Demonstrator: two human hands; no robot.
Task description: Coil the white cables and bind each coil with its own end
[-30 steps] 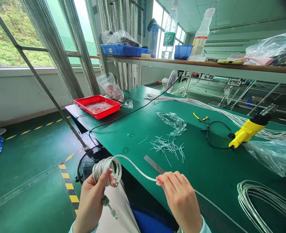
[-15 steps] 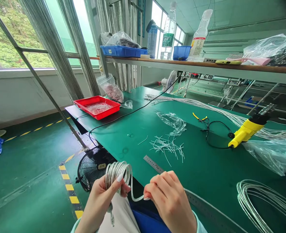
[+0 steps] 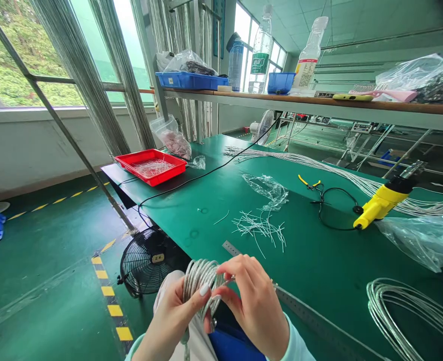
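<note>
A small coil of silvery braided cable (image 3: pixel 200 276) is gripped in my left hand (image 3: pixel 174 313), thumb across its front. A cable end hangs down below that hand. My right hand (image 3: pixel 257 306) is at the coil's right side, its thumb and fingers pinched on a strand of the same cable; the fingertips partly hide it. Just beyond my hands, a steel ruler (image 3: pixel 300 305) lies along the near table edge, partly covered by the right hand. Short white ties (image 3: pixel 259 228) lie scattered on the green table (image 3: pixel 206 200).
A yellow heat gun (image 3: pixel 383 203) and yellow-handled pliers (image 3: pixel 309 183) lie to the right. A larger cable coil (image 3: pixel 383 306) and plastic bag (image 3: pixel 428 240) are nearer. The red tray (image 3: pixel 121 161) sits far left; a black fan (image 3: pixel 146 260) stands below the table edge.
My left hand and the coil have shifted right. My right hand has come in to the coil, and the stretch of cable that hung between the hands is now drawn in.
</note>
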